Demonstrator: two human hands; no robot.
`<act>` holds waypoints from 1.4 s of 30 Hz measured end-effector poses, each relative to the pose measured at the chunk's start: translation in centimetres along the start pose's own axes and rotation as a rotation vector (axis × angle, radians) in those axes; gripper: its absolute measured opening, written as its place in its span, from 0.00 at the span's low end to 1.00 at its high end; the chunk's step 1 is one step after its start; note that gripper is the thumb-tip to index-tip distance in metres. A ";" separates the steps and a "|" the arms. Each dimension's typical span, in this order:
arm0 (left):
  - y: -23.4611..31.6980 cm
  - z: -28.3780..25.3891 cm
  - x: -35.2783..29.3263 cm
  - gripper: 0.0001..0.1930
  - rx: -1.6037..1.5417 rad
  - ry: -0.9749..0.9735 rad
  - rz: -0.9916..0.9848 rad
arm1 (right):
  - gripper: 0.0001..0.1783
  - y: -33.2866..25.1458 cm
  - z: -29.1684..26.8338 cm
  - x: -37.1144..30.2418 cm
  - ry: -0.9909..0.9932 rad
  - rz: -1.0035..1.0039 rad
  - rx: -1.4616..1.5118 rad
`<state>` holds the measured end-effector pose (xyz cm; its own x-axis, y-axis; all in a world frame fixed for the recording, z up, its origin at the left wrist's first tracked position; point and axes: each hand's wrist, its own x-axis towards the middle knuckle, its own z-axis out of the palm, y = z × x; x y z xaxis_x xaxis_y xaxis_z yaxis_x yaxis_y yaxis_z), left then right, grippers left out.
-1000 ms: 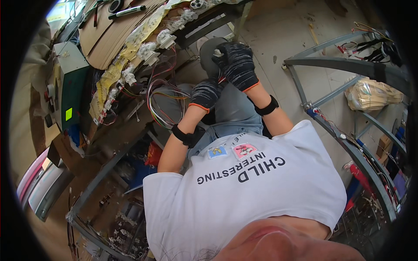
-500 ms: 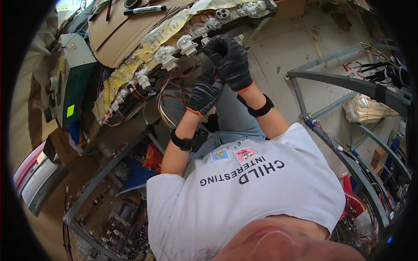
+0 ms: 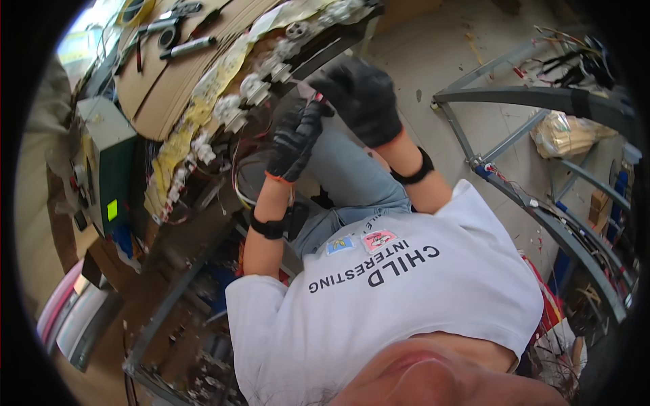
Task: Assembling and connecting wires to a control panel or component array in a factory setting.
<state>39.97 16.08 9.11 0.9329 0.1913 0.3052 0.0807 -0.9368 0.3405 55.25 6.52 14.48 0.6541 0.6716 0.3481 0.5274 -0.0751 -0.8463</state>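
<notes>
My left hand (image 3: 296, 137), in a dark glove with an orange cuff, is closed with its fingers pointing up. A thin red wire (image 3: 317, 97) shows at its fingertips. My right hand (image 3: 362, 98), gloved the same way, is just to the right, its fingers curled toward that wire but smeared by motion. Left of both hands, white plastic connectors (image 3: 254, 89) line the edge of the wiring board. A bundle of coloured wires (image 3: 238, 179) hangs down beside my left forearm.
Yellowed paper tape (image 3: 210, 84) runs along the cardboard-covered bench (image 3: 152, 101). A marker (image 3: 188, 48) and a tape roll (image 3: 168, 37) lie there. A green box (image 3: 112, 166) stands at the left. Metal frames (image 3: 528, 95) holding wires are to the right, near a wrapped bundle (image 3: 572, 135).
My hands have moved apart slightly, the left up and leftward, the right staying beside it. The red wire now shows between them. The whole view has shifted, with the bench lower and further left.
</notes>
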 end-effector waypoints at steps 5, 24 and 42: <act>1.9 -4.7 3.4 0.12 -0.123 -0.303 -0.203 | 0.16 7.9 -0.6 -5.2 -0.460 0.005 0.380; 6.6 -4.4 6.1 0.13 -0.722 -0.715 -0.594 | 0.20 4.4 -9.1 -6.8 -0.592 0.052 0.616; 11.5 1.0 9.2 0.17 -1.302 -0.623 -0.868 | 0.46 5.3 -7.3 -13.6 -0.689 0.904 1.972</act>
<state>49.79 6.77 14.98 0.7837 0.0494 -0.6191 0.5831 0.2849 0.7608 53.11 -8.44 8.19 -0.1159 0.9932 -0.0071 -0.9930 -0.1161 -0.0208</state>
